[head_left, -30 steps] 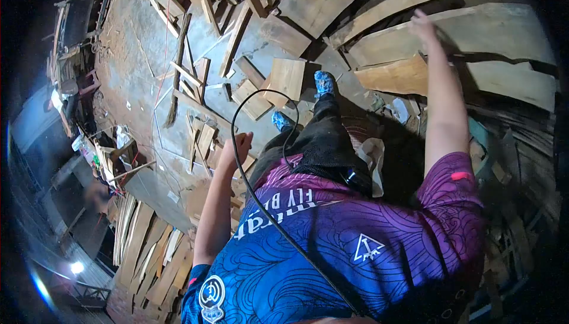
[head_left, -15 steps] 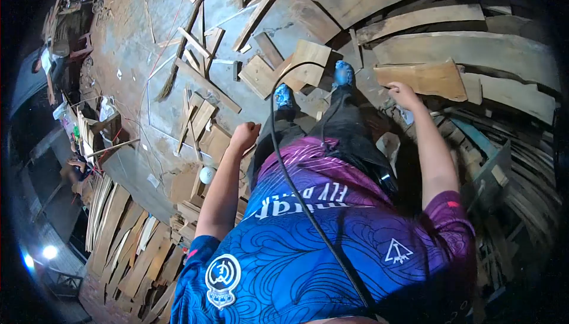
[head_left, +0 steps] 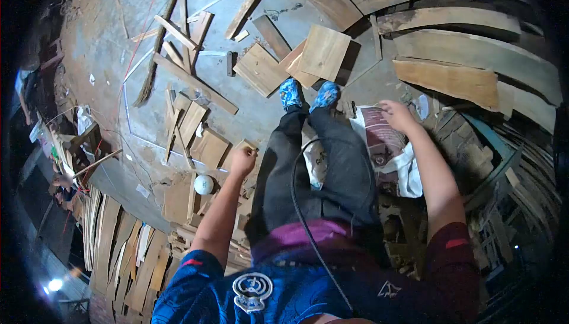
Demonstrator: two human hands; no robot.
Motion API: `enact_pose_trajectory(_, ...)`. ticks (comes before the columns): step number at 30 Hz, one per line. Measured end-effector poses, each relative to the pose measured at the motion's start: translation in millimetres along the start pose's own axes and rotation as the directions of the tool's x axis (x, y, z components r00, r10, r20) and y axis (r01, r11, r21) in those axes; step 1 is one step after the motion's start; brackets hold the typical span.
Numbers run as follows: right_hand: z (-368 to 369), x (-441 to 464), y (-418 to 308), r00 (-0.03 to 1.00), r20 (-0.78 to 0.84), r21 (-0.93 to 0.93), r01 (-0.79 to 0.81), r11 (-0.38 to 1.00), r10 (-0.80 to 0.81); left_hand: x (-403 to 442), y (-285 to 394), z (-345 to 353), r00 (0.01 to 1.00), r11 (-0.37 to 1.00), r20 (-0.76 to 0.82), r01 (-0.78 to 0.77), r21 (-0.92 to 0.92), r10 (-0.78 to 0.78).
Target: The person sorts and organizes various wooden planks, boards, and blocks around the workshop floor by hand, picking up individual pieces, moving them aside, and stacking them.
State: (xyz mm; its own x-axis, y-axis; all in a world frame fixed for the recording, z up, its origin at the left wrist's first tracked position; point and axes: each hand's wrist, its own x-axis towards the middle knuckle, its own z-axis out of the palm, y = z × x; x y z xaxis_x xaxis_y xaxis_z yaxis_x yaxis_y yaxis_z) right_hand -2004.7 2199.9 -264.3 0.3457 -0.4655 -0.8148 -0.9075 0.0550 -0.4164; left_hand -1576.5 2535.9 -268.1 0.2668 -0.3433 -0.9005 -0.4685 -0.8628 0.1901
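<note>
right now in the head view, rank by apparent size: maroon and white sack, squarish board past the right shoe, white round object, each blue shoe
Largest to smallest:
1. maroon and white sack
2. squarish board
3. left shoe and right shoe, too alike to rank
4. white round object

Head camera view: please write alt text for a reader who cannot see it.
A bare left hand hangs curled near small boards; the loosely open right hand appears over a maroon-and-white sack. Beyond blue shoes, wooden boards litter a grey floor, with a broom at upper left.
</note>
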Motion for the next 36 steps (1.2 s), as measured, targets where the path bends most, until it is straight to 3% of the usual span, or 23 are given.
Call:
enact_pose_trajectory(2,14,54,0,0.995,0.057,-0.225,0.096,0.970,-0.085,44,-2,46,0.998,0.995,0.033,0.053,-0.080,-0.050)
enact_pose_trajectory(4,25,117,-1,0.986,0.129,-0.358,0.142,0.923,-0.102,80,23,83,0.999,0.988,-0.047,0.013,-0.153,-0.021)
enact_pose_trajectory(6,35,190,8,0.968,0.112,-0.471,0.252,0.845,-0.226,110,60,119,0.987,0.957,-0.153,0.007,-0.291,-0.054)
enact_pose_trajectory(8,45,268,29,0.929,0.031,-0.603,0.311,0.735,-0.368,143,87,166,0.991,0.841,-0.133,-0.052,-0.539,-0.024)
enact_pose_trajectory(9,48,293,24,0.956,-0.042,-0.614,0.204,0.762,-0.289,150,107,178,0.999,0.707,-0.048,-0.050,-0.705,0.023)
enact_pose_trajectory(10,53,316,17,0.972,-0.114,-0.618,0.094,0.780,-0.207,159,122,190,0.998,0.683,0.068,0.040,-0.730,0.015)
enact_pose_trajectory(12,65,372,28,0.984,-0.136,-0.629,0.003,0.777,-0.114,160,150,187,0.976,0.789,0.029,-0.158,-0.593,0.217)
enact_pose_trajectory(13,74,390,29,0.990,-0.130,-0.642,-0.036,0.766,-0.063,164,151,186,0.963,0.799,0.107,-0.139,-0.585,0.246)
enact_pose_trajectory(15,97,414,34,0.964,-0.258,-0.534,-0.091,0.841,-0.060,204,124,195,0.942,0.861,0.187,-0.160,-0.484,0.280)
enact_pose_trajectory(17,129,424,40,0.955,-0.278,-0.463,-0.042,0.885,-0.100,263,104,170,0.946,0.920,0.297,-0.002,-0.393,0.129)
enact_pose_trajectory(18,148,424,43,0.910,-0.371,-0.483,-0.016,0.875,-0.188,291,93,171,0.985,0.956,0.165,-0.003,-0.293,0.054)
enact_pose_trajectory(19,163,425,48,0.848,-0.455,-0.507,0.005,0.862,-0.273,321,73,180,0.996,0.971,-0.008,-0.083,-0.226,0.084)
enact_pose_trajectory(20,174,429,56,0.851,-0.456,-0.516,-0.012,0.857,-0.262,344,59,187,0.994,0.965,-0.080,-0.090,-0.247,0.072)
enact_pose_trajectory(21,180,427,49,0.852,-0.449,-0.523,-0.007,0.852,-0.269,361,56,188,1.000,0.930,-0.001,-0.002,-0.367,0.002)
enact_pose_trajectory(23,196,410,36,0.935,-0.336,-0.436,-0.264,0.860,0.116,384,50,212,0.978,0.731,0.190,0.194,-0.654,-0.089)
enact_pose_trajectory(25,209,400,27,0.941,-0.329,-0.393,-0.215,0.894,0.081,397,47,245,0.997,0.808,0.030,0.076,-0.584,-0.073)
enact_pose_trajectory(27,216,402,26,0.923,-0.350,-0.365,-0.290,0.885,0.159,405,54,256,0.999,0.842,-0.014,0.023,-0.538,-0.036)
enact_pose_trajectory(28,219,404,34,0.911,-0.411,-0.434,-0.217,0.874,0.022,409,56,261,0.998,0.842,-0.056,-0.046,-0.537,0.019)
enact_pose_trajectory(29,215,404,36,0.909,-0.416,-0.439,-0.226,0.870,0.027,418,57,261,1.000,0.886,-0.002,-0.009,-0.463,0.009)
enact_pose_trajectory(31,208,410,35,0.923,-0.381,-0.446,-0.240,0.862,0.060,433,62,261,0.999,0.863,0.042,0.038,-0.505,-0.019)
enact_pose_trajectory(34,200,429,64,0.953,-0.297,-0.243,-0.139,0.960,0.063,443,62,255,0.998,0.846,0.050,0.058,-0.529,-0.037)
enact_pose_trajectory(35,190,435,74,0.964,-0.264,-0.128,-0.002,0.992,-0.032,468,42,284,0.998,0.894,-0.043,0.011,-0.448,-0.034)
enact_pose_trajectory(36,181,444,83,0.959,-0.283,-0.083,-0.012,0.996,-0.012,463,53,276,0.997,0.799,-0.079,-0.043,-0.600,-0.006)
